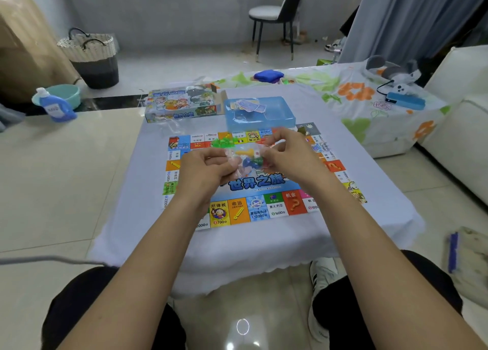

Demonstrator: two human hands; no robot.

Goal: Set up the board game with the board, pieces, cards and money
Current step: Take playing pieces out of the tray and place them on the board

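Observation:
The colourful game board (264,207) lies flat on a small table with a white cloth. Above its middle, my left hand (204,170) and my right hand (287,154) both pinch a clear plastic bag of pieces (247,158) holding yellow, blue and green tokens. A pile of green plastic pieces (221,141) lies on the board's far side. Behind the board stands a blue plastic tray (260,118) with blue-backed cards (250,106) in it. The printed game box (182,102) lies at the table's far left.
A floral cloth covers a second table (356,93) at the right with a blue pouch and a game controller. A sofa (464,127) is at the far right. A woven basket (91,56), detergent bottle (56,106) and chair (280,14) stand on the floor behind.

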